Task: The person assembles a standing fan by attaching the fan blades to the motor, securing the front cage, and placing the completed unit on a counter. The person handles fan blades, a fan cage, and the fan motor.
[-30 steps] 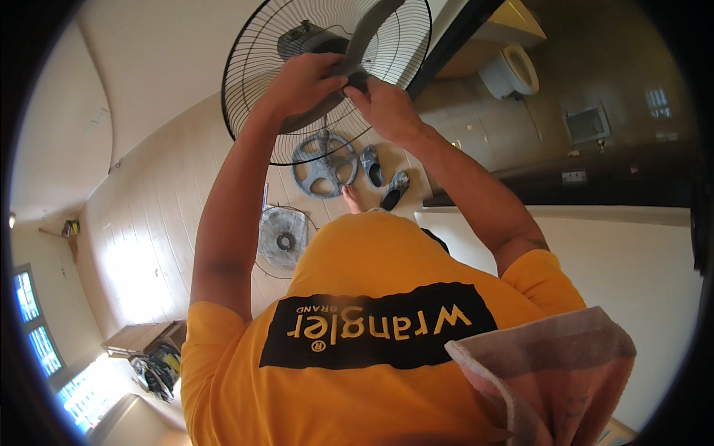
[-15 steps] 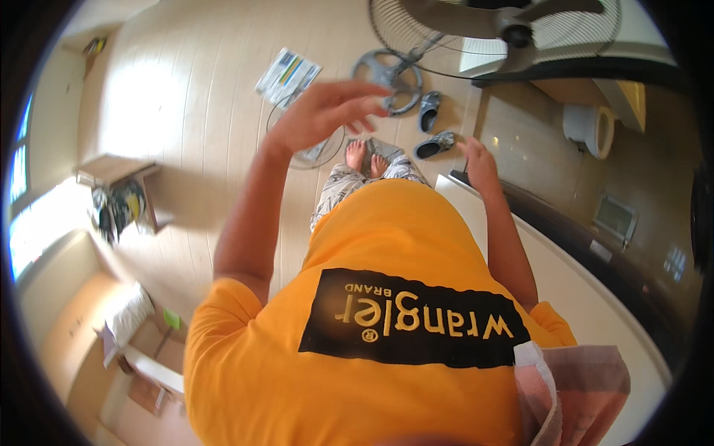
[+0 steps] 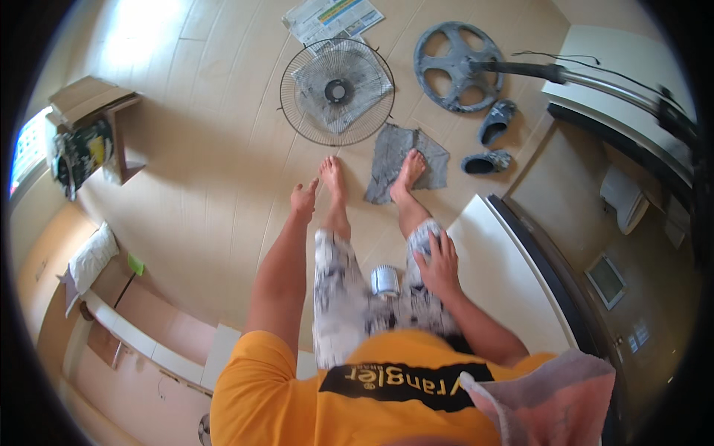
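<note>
My left hand [image 3: 303, 199] hangs beside my left leg with loose, spread fingers and holds nothing. On my right thigh lies my right hand [image 3: 439, 260], flat and empty, fingers apart. A small silver ribbed cylinder [image 3: 384, 281] shows between my legs, just left of that hand; whether it lies on the floor I cannot tell. Ahead of my bare feet a round wire fan grille [image 3: 297, 111] lies on a sheet of newspaper. My right foot stands on a grey cloth [image 3: 387, 160].
A grey round fan base [image 3: 455, 65] with its pole [image 3: 520, 70] stands at the upper right, two grey slippers [image 3: 494, 123] beside it. More newspaper [image 3: 331, 16] lies beyond the grille. A cardboard box [image 3: 89, 97] sits left; a white ledge [image 3: 506, 275] right. A pink towel [image 3: 550, 401] drapes my shoulder.
Both hands came down from the fan head they held overhead. The view swung from the raised fan down to the floor, legs and feet.
</note>
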Demonstrator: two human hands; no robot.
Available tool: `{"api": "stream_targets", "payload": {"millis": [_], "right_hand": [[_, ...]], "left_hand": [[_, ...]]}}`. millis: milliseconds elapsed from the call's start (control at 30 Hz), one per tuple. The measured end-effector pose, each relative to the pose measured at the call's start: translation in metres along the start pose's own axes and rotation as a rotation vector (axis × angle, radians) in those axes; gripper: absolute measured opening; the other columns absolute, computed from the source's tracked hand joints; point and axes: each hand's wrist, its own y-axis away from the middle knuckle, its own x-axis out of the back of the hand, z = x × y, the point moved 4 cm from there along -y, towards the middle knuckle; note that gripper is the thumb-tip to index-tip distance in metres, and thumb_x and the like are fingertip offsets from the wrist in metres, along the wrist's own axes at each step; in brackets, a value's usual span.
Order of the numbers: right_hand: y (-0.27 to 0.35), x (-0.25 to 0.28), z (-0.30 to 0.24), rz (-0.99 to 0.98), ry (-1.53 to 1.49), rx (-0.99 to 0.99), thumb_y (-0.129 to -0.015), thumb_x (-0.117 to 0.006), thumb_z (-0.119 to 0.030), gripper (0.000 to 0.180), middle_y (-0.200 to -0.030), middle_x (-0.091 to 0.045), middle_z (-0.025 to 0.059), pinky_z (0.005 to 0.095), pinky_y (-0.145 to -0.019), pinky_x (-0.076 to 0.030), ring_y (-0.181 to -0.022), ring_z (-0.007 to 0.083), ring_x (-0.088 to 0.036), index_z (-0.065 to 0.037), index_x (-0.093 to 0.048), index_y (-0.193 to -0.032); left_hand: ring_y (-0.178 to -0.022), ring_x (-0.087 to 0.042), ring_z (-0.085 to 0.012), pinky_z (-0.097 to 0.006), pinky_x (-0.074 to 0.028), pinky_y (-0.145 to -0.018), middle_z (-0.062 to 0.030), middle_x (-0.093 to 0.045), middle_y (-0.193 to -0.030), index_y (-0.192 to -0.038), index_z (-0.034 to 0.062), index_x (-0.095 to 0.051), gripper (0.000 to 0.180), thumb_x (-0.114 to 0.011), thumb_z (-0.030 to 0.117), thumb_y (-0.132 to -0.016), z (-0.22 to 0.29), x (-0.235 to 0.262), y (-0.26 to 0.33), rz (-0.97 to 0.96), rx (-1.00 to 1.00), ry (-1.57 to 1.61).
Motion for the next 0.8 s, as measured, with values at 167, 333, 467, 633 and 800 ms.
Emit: {"api": "stream_targets", "payload": {"millis": [167,333,467,633,800], "right_hand": [[-0.020,-0.017,0.002,-0.049,0.018,0.001,-0.093,-0.069,-0.035,0.059,-0.152,-0.045,0.0283,0.0580,-0.114,-0.033,-0.140,0.0497,-0.041,-0.003,-0.058,-0.142],[-0.009,-0.032,0.003,-0.003,-0.005,-0.041,-0.091,-0.069,-0.029,0.050,-0.150,-0.048,0.0273,0.0573,-0.114,-0.033,-0.139,0.0498,-0.041,-0.003,-0.064,-0.133],[-0.014,-0.027,-0.008,-0.025,0.029,-0.021,-0.090,-0.070,-0.028,0.046,-0.149,-0.050,0.0259,0.0566,-0.113,-0.034,-0.137,0.0483,-0.044,-0.003,-0.067,-0.128],[-0.017,-0.030,-0.017,-0.006,0.017,-0.033,-0.089,-0.070,-0.028,0.044,-0.147,-0.052,0.0242,0.0559,-0.112,-0.035,-0.136,0.0476,-0.044,-0.004,-0.069,-0.125],[-0.010,-0.033,-0.024,0.065,0.001,-0.082,-0.088,-0.071,-0.028,0.043,-0.147,-0.053,0.0231,0.0562,-0.112,-0.035,-0.135,0.0480,-0.045,-0.005,-0.070,-0.123]], "left_hand": [[-0.140,-0.042,-0.0405,-0.061,-0.046,-0.100,-0.0255,-0.032,-0.161,-0.163,0.0013,-0.019,0.119,-0.081,0.062,-0.080,0.005,-0.062,-0.208,0.084,0.158,0.534],[-0.090,-0.067,-0.0270,-0.043,-0.060,-0.074,-0.0173,-0.064,-0.121,-0.157,0.0059,-0.034,0.068,-0.063,0.023,-0.098,0.047,-0.112,-0.253,-0.315,-0.123,0.659],[-0.067,-0.065,-0.0167,-0.032,-0.060,-0.061,-0.0126,-0.067,-0.112,-0.148,0.0066,-0.047,0.049,-0.054,0.010,-0.099,0.062,-0.065,-0.151,-0.224,-0.219,0.830],[-0.068,-0.065,-0.0145,-0.028,-0.056,-0.054,-0.0137,-0.067,-0.116,-0.151,0.0056,-0.043,0.049,-0.052,0.008,-0.103,0.077,-0.035,-0.098,-0.261,-0.349,0.818],[-0.069,-0.066,-0.0172,-0.030,-0.056,-0.053,-0.0159,-0.067,-0.119,-0.154,0.0079,-0.040,0.053,-0.049,0.002,-0.102,0.093,-0.097,-0.172,-0.309,-0.263,0.709]]}}
